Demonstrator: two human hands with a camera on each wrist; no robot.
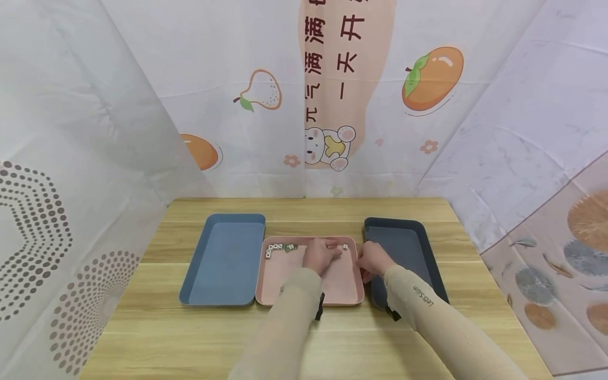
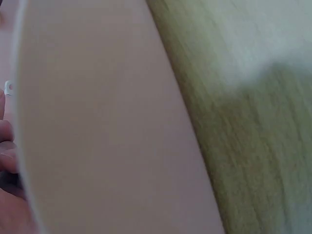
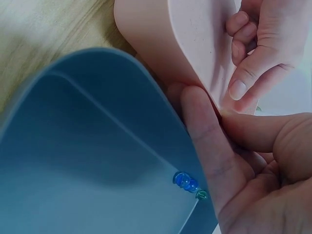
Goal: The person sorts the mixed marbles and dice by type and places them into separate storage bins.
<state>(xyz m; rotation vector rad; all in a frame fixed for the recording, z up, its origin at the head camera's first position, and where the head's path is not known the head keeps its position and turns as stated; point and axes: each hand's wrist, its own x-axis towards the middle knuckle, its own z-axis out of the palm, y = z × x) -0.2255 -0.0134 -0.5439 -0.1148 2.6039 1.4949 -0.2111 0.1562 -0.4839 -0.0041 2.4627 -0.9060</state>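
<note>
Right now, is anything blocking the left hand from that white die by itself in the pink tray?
Nothing visible is. The left hand is over the pink tray, close to the lone white die, and no other object shows between them.

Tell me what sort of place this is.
Probably a small curtained-off work booth: printed sheets hang behind and beside a wood-grain table, where a pink tray holding small dice-like cubes sits between two blue trays.

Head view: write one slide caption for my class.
Left hand over a pink tray holding dice, right hand pinching its rim, blue trays either side.
</note>
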